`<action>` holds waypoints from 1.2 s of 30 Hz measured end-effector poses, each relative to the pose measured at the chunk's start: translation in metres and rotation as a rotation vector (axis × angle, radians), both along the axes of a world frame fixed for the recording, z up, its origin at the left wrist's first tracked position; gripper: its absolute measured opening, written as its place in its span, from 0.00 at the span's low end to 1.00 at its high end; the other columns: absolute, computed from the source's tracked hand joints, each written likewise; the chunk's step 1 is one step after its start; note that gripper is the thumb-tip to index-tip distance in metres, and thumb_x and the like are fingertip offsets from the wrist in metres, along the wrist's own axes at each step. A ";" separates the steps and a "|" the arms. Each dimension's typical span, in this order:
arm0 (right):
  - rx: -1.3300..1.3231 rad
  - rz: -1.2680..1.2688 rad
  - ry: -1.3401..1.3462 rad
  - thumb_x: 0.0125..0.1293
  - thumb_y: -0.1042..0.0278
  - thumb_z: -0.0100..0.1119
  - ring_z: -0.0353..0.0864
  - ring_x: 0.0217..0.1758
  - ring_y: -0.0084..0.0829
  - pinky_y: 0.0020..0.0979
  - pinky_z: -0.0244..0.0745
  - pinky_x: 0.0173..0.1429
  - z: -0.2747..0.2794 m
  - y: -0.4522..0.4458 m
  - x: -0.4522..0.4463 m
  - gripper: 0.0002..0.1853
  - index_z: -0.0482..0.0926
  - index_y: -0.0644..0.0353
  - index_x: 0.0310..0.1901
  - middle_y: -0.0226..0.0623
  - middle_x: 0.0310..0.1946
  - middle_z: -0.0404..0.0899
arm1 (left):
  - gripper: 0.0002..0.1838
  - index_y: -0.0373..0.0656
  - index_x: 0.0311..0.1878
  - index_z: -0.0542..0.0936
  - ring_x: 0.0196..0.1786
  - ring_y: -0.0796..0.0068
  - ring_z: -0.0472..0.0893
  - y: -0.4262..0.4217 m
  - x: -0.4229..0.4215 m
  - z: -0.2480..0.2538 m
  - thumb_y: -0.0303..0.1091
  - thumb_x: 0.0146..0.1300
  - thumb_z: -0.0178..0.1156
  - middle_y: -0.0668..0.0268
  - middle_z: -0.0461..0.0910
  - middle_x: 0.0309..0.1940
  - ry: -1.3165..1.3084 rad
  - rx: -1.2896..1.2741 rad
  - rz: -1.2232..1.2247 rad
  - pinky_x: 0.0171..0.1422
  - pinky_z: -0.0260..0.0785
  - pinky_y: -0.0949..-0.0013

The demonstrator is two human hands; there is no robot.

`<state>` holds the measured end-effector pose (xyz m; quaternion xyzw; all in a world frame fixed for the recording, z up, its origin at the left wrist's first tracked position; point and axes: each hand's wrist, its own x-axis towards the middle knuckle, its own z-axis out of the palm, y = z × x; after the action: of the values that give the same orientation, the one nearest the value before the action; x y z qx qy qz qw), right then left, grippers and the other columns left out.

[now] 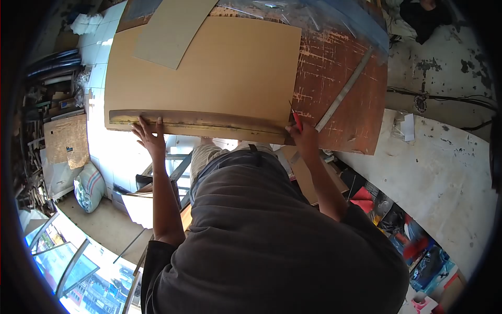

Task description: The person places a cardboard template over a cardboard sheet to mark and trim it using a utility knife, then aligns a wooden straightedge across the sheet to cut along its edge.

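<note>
A large tan cardboard sheet (235,68) lies on the work table. Along its near edge runs a long, dark brown straightedge (209,119), worn and slightly yellowed. My left hand (149,137) rests with its fingers spread on the left part of the straightedge. At the other end, my right hand (305,139) is closed around a red cutter knife (298,122), its thin dark tip pointing away from me. The right fingers are beside the straightedge's right end; whether they touch it I cannot tell.
A smaller grey-brown board piece (175,34) overlaps the sheet's far edge. On the scratched reddish-brown tabletop (334,63) lies a metal ruler (345,90), slanting. Clear plastic sheeting (334,18) covers the far side. A pale worn bench (429,157) stands at right.
</note>
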<state>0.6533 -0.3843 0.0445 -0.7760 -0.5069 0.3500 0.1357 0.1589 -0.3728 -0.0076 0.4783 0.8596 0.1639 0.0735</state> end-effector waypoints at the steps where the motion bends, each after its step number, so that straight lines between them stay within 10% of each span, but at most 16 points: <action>1: -0.001 0.001 0.000 0.60 0.55 0.73 0.85 0.35 0.48 0.44 0.76 0.41 0.002 0.001 -0.001 0.18 0.83 0.64 0.39 0.48 0.29 0.84 | 0.49 0.52 0.82 0.53 0.83 0.35 0.38 0.000 -0.002 0.000 0.72 0.68 0.51 0.38 0.42 0.81 -0.003 0.001 -0.002 0.79 0.37 0.27; 12: 0.113 0.085 0.041 0.60 0.59 0.74 0.83 0.28 0.33 0.36 0.75 0.37 -0.003 0.008 -0.002 0.16 0.82 0.65 0.35 0.39 0.23 0.83 | 0.49 0.49 0.81 0.54 0.82 0.32 0.41 0.001 -0.007 -0.004 0.70 0.67 0.55 0.36 0.43 0.80 -0.030 0.055 -0.020 0.76 0.41 0.25; 28: 0.072 0.164 0.067 0.58 0.62 0.76 0.83 0.36 0.45 0.44 0.75 0.46 -0.020 0.009 0.012 0.18 0.80 0.67 0.40 0.47 0.31 0.81 | 0.49 0.50 0.82 0.53 0.83 0.34 0.40 0.002 0.001 0.002 0.66 0.66 0.59 0.36 0.42 0.80 -0.034 0.056 0.032 0.76 0.39 0.25; 30: 0.097 0.140 0.022 0.60 0.57 0.76 0.79 0.36 0.30 0.37 0.74 0.46 -0.012 0.008 0.008 0.21 0.80 0.67 0.42 0.37 0.32 0.82 | 0.50 0.50 0.82 0.54 0.83 0.35 0.40 0.002 0.001 0.001 0.66 0.66 0.59 0.36 0.42 0.80 -0.031 0.068 0.041 0.76 0.39 0.25; 36: -0.011 0.078 0.233 0.59 0.57 0.76 0.79 0.37 0.29 0.36 0.74 0.46 0.010 0.015 -0.002 0.21 0.80 0.67 0.43 0.36 0.32 0.81 | 0.50 0.50 0.82 0.54 0.83 0.37 0.41 0.001 0.002 0.001 0.67 0.65 0.60 0.39 0.43 0.81 -0.072 0.144 0.042 0.76 0.40 0.26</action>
<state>0.6515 -0.3690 0.0543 -0.7104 -0.5158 0.4455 0.1756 0.1611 -0.3714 -0.0069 0.4580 0.8523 0.2437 0.0665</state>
